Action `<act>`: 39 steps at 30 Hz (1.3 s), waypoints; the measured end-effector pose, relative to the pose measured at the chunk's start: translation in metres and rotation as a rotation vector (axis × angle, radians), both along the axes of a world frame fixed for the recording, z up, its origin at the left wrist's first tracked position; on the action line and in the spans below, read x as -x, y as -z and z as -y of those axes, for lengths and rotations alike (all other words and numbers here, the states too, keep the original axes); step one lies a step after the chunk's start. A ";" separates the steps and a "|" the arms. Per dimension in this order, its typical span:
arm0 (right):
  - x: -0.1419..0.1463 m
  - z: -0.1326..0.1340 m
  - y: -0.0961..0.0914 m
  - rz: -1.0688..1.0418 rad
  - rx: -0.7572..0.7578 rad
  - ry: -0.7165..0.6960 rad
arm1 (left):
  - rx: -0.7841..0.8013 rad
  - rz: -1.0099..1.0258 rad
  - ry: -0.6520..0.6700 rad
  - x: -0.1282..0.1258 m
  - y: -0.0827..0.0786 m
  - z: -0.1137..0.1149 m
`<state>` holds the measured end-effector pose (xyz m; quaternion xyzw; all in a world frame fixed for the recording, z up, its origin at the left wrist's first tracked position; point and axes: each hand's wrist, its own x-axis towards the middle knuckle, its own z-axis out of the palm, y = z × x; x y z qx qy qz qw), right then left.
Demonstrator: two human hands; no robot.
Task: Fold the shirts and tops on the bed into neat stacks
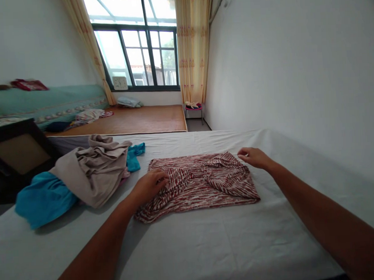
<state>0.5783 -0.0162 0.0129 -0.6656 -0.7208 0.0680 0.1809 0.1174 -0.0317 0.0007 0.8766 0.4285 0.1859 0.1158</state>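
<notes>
A garment (204, 180) with red-brown and white streaks lies folded into a rough rectangle on the white sheet (210, 246). Its middle is gathered, and its near left corner bulges out. My left hand (150, 185) rests on its left part, fingers curled down against the cloth; the fingertips are partly hidden. Just beyond the far right corner is my right hand (254, 157), apart from the garment. Its fingers are bent, with a small gap at the thumb and nothing visible between them.
Left of the garment is a heap with a beige cloth (92, 173) and a blue cloth (47, 199). A dark cabinet (20, 155) stands at the left edge. Further back are a brown-matted bed (149, 117), a small stool (194, 108) and a window. A white wall (295, 69) borders the right.
</notes>
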 end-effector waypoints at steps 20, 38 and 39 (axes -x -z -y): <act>0.009 -0.025 -0.002 -0.269 0.023 0.127 | 0.047 -0.053 0.180 -0.225 0.020 0.019; 0.081 -0.035 0.009 -0.824 0.216 -0.116 | 0.001 -0.047 0.218 -0.149 0.009 0.055; 0.080 -0.033 0.004 -0.877 0.228 -0.178 | 0.013 -0.044 0.221 -0.151 0.008 0.054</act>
